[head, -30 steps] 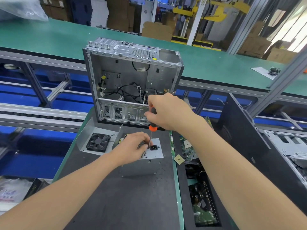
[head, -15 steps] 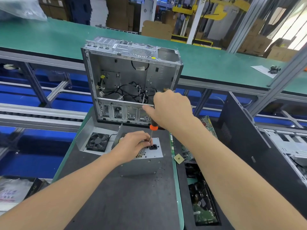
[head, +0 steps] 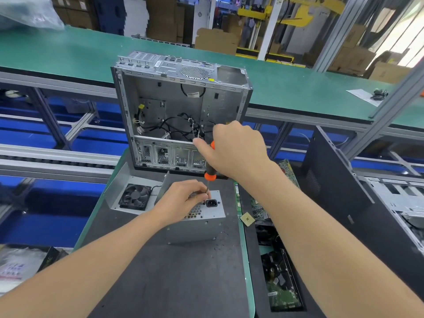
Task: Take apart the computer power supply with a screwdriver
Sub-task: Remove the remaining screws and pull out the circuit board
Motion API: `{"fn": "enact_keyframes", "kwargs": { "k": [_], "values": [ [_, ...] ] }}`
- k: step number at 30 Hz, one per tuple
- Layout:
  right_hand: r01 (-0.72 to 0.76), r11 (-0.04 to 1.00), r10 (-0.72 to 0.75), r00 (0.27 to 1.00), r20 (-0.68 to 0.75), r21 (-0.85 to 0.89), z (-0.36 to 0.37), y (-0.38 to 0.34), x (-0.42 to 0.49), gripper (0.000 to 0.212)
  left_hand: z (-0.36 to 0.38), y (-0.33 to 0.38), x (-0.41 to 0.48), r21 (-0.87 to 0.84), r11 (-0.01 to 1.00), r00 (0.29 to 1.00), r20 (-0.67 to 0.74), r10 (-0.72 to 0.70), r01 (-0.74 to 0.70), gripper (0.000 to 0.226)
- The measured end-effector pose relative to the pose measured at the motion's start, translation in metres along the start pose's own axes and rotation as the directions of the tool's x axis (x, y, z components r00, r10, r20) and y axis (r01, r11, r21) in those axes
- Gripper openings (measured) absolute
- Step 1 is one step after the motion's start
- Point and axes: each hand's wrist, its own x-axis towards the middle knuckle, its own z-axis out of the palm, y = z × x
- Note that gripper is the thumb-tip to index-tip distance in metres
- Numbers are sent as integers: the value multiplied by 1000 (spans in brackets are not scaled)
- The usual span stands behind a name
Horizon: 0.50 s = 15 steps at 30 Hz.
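The grey metal power supply [head: 202, 223] stands on the dark mat, its black socket facing up. My right hand [head: 234, 150] grips the orange-and-black handle of a screwdriver [head: 210, 174] held nearly upright, its tip on the supply's top face just left of the socket. My left hand [head: 183, 200] rests on top of the supply, and its fingertips pinch the screwdriver's shaft near the tip. The screw under the tip is hidden by my fingers.
An open, emptied computer case [head: 181, 111] stands upright just behind the supply. A grey panel with a black fan [head: 135, 196] lies to the left. Circuit boards [head: 257, 210] and a drive sit in the bin at right, beside a black case panel [head: 332, 180].
My right hand has lifted slightly with the handle and turned it. My left fingers have closed in on the shaft by the tip. The power supply has stayed put.
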Motion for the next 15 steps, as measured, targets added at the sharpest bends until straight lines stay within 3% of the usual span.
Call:
{"fn": "enact_keyframes", "kwargs": {
  "k": [3,7,11,13,15],
  "values": [
    [-18,998,10,991,130,57,2,1,6,50,-1,-2,0,-9,1000,1000,12,0,0,9],
    [124,915,-258,912,320,383,-11,16,10,18,-2,0,-1,-64,998,1000,5,3,-3,14],
    [252,855,-410,864,293,454,-15,17,9,14,-2,1,-1,-77,997,1000,4,-9,9,19],
    [252,882,-367,897,248,397,-10,14,6,19,-1,1,-1,-73,997,1000,2,-7,7,19],
    [210,969,-227,964,135,129,-3,10,3,37,-1,1,-1,-78,997,1000,-2,-6,6,18]
  ]
}}
